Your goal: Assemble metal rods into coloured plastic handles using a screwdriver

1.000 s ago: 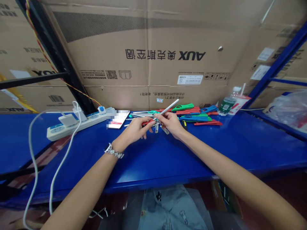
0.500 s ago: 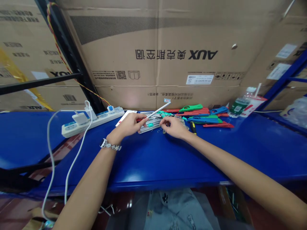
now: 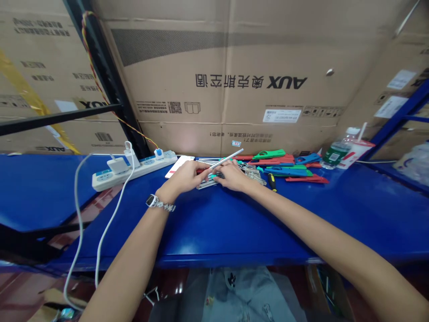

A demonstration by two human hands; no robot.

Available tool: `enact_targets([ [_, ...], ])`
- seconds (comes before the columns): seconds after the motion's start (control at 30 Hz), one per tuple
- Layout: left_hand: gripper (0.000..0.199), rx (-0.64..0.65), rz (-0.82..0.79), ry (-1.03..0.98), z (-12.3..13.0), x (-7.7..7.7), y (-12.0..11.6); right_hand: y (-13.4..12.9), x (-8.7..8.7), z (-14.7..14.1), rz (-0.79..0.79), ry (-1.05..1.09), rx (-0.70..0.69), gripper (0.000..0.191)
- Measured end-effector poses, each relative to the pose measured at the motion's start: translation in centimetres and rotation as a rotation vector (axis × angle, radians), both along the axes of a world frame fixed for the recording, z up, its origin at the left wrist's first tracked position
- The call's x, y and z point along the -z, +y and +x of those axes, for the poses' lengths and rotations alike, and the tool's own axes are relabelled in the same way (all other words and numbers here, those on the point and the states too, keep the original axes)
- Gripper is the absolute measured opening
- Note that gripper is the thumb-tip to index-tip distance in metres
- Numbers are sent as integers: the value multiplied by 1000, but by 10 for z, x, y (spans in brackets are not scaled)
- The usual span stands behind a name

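Note:
My left hand [image 3: 187, 177], with a watch and bracelet at its wrist, is closed on a thin silver rod [image 3: 230, 157] that slants up to the right. Beside it, my right hand [image 3: 232, 175] reaches over a pile of metal rods [image 3: 207, 183] with its fingers bent; what they touch is too small to tell. Small metal parts [image 3: 256, 173] lie just right of that hand. A black and yellow screwdriver [image 3: 271, 181] lies further right. Red, green and blue plastic pieces [image 3: 279, 161] are heaped behind it.
A white power strip [image 3: 144, 167] with plugs and cables lies at the left of the blue table [image 3: 214, 223]. At the back right stand a green-labelled bottle [image 3: 335, 154] and a red and white cup [image 3: 353, 154]. Large cartons [image 3: 161, 58] rise behind.
My right hand has moved left, close to my left hand and over the rods. The silver rod is still in my left hand. The whole view has shifted slightly.

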State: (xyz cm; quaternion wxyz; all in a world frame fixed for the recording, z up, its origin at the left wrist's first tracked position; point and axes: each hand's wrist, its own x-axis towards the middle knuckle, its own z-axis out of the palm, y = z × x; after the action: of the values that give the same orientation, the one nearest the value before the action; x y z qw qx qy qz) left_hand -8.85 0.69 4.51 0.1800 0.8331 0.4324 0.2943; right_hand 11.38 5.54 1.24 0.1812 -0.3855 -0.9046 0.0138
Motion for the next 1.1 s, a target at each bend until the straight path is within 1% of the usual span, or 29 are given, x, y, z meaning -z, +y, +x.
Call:
enact_targets([
  [0.13, 34, -15, 61, 47, 6, -2, -3, 2, -1, 11, 32, 14, -8, 8],
  [0.3, 35, -32, 114, 82, 15, -1, -5, -3, -1, 28, 101, -28, -21, 12],
  [0.43, 33, -49, 103, 126, 18, 0, -5, -10, -1, 37, 119, -63, 1, 16],
  [0.53, 36, -63, 93, 159, 20, 1, -6, -19, -3, 44, 146, -51, 12, 21],
  [0.67, 36, -58, 97, 171, 22, 2, -6, -31, -4, 48, 115, -64, -5, 19],
  [0.73, 36, -57, 107, 168, 22, 3, -6, -33, -2, 48, 90, -83, -17, 15],
  [0.8, 37, -49, 113, 168, 22, 3, -6, -33, 0, 47, 69, -48, -28, 12],
  [0.87, 39, -29, 115, 167, 22, 2, -6, -30, 3, 51, 32, 94, -23, 9],
  [0.93, 39, -12, 114, 162, 23, 2, -7, -26, 6, 58, -43, 342, 2, 11],
  [1.0, 39, -6, 106, 142, 24, 2, -7, -22, 8, 70, -152, 663, 53, 21],
  [1.1, 41, 21, 81, 117, 27, 3, -8, -17, 8, 86, -352, 1133, 162, 43],
])
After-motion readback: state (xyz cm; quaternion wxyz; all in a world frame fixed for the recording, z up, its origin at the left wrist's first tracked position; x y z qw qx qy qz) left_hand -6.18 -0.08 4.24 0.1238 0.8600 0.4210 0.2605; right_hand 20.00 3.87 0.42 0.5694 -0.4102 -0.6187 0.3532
